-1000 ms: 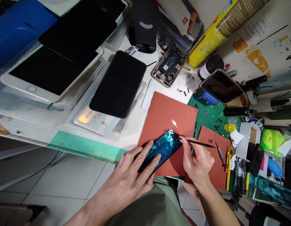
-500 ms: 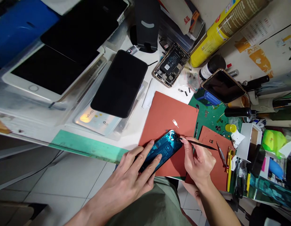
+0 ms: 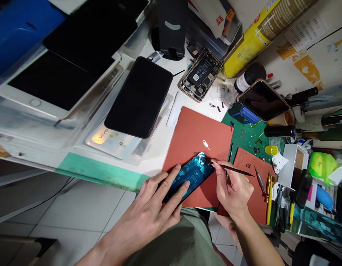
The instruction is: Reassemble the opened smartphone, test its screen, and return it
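Note:
A phone (image 3: 193,176) with a blue, circuit-patterned back lies tilted on the reddish-brown mat (image 3: 198,127). My left hand (image 3: 159,199) grips its lower part, fingers spread across the back. Between the thumb and fingers of my right hand (image 3: 234,188) is a thin black pointed tool (image 3: 238,170), its tip at the phone's upper corner by the camera. A white SIM pin (image 3: 205,144) rests on the mat just beyond the phone.
An opened phone (image 3: 201,75) with its battery exposed lies behind the mat. Left of it, a black screen (image 3: 139,98) rests on plastic cases. Screwdrivers (image 3: 269,199) lie on a second mat (image 3: 251,162) at the right, and a yellow can (image 3: 244,51) stands at the back.
The view has shifted very slightly. Both hands, the phone and the black tool keep nearly the same places.

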`<state>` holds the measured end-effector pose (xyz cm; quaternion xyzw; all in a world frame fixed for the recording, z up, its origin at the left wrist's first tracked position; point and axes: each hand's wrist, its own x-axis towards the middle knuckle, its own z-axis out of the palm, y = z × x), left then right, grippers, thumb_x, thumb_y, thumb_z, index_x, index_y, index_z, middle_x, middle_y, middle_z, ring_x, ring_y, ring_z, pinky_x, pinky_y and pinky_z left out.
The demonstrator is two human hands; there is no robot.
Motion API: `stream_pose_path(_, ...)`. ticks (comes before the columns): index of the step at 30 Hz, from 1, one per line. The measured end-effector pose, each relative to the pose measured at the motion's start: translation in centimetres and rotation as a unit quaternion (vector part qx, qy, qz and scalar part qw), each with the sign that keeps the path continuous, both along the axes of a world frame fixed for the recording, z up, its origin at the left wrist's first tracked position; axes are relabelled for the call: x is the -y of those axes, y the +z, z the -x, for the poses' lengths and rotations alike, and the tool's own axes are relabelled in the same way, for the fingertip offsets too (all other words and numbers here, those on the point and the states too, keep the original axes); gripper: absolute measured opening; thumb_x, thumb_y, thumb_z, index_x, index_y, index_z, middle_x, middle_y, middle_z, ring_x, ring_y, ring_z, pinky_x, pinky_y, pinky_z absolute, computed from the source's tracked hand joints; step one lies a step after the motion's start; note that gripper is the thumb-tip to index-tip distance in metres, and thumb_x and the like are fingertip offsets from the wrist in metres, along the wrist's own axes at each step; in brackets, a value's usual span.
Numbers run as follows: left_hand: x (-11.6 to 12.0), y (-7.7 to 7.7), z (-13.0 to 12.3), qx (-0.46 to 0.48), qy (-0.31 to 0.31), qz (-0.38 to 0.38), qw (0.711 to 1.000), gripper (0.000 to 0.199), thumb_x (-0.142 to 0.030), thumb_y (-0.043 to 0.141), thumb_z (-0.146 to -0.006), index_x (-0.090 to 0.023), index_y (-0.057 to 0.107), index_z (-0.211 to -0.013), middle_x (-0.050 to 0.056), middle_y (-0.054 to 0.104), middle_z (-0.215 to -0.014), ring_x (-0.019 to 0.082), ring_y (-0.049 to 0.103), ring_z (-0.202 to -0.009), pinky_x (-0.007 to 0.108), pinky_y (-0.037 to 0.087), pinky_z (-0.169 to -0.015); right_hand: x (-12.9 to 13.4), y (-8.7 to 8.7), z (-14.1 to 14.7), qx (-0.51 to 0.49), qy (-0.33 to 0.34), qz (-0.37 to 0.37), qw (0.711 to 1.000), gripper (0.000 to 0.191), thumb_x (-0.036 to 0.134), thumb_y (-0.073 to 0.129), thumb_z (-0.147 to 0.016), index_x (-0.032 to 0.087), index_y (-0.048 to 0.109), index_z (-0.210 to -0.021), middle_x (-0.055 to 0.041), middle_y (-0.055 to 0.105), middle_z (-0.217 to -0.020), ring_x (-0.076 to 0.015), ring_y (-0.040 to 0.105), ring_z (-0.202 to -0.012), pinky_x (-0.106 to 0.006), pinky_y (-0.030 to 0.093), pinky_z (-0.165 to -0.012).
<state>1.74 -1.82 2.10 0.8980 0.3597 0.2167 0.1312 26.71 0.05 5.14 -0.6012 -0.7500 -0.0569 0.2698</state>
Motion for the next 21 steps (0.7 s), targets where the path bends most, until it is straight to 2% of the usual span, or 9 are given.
stream_pose_path(21,-0.08,0.07,-0.03,0.001,-0.002,0.006,1.000,0.057,-0.021,0.074,-0.094,-0.011,0.064,-0.149,0.032,0.053,-0.161,0.047,0.063,-0.124,0.060,0.055,-0.093,0.15,-0.32,0.06,-0.027,-0.005,-0.005,1.000,0.007,0.014,0.069,-0.106,0.020,0.072,-0.109,-0.0026,0.086,-0.093,-0.0149,0.083,-0.075,-0.022,0.064,-0.070)
